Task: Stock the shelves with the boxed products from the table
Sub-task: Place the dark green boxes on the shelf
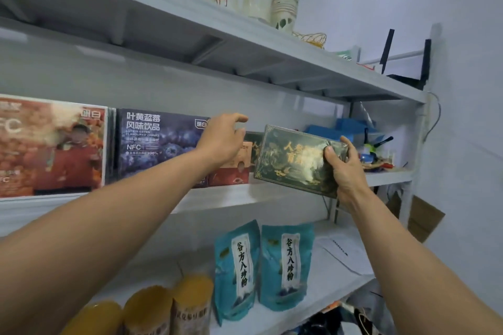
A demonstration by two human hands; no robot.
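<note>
My right hand (344, 168) grips the dark green box (294, 158) by its right end, fingers curled round it, tilted at the middle shelf's (245, 196) front edge. My left hand (223, 139) hovers with loose fingers, holding nothing, before the orange box (231, 175).

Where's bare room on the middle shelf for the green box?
Bare stretch of middle shelf between the red box and the blue boxes, below the green box the right hand grips. Leftward is packed: blueberry drink box, orange NFC box.
</note>
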